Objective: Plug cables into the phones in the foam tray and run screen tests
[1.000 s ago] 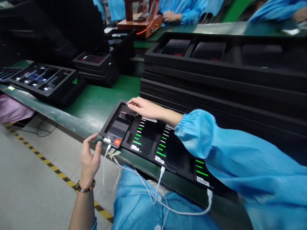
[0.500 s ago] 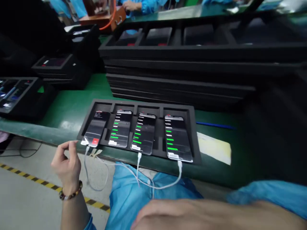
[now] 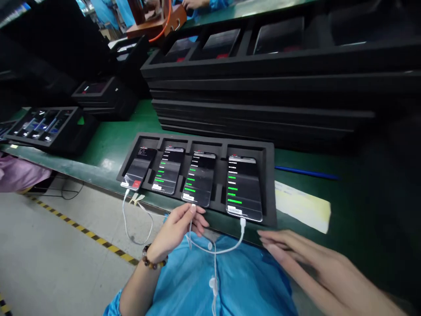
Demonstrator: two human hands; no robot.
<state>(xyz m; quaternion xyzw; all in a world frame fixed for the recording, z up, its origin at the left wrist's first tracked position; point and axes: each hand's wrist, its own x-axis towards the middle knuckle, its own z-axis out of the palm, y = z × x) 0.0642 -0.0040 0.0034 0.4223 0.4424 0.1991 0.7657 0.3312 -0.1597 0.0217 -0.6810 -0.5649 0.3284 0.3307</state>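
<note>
A black foam tray (image 3: 219, 192) lies on the green bench with a smartphone in each compartment. My left hand (image 3: 177, 228), a beaded bracelet on its wrist, pinches the white cable plug (image 3: 193, 209) at the bottom end of the third phone (image 3: 198, 179) from the left. White cables also run to the leftmost phone (image 3: 139, 169) and the rightmost phone (image 3: 244, 188); none shows at the second phone (image 3: 169, 170). At the bench's front edge my right hand (image 3: 305, 259) is empty, its fingers stretched out below and right of the rightmost phone's plug (image 3: 243, 224).
Behind the tray rises a tall stack of black foam trays (image 3: 250, 98), phones in the top one. More tray stacks (image 3: 62, 131) stand at left. A blue stick (image 3: 305, 172) and a yellowish paper (image 3: 302, 206) lie to the right. A co-worker's hand (image 3: 195, 3) shows at the back.
My left hand has moved right, from beside the leftmost phone to the third phone's plug, and now grips it. My right hand has come up from the bottom edge toward the bench's front.
</note>
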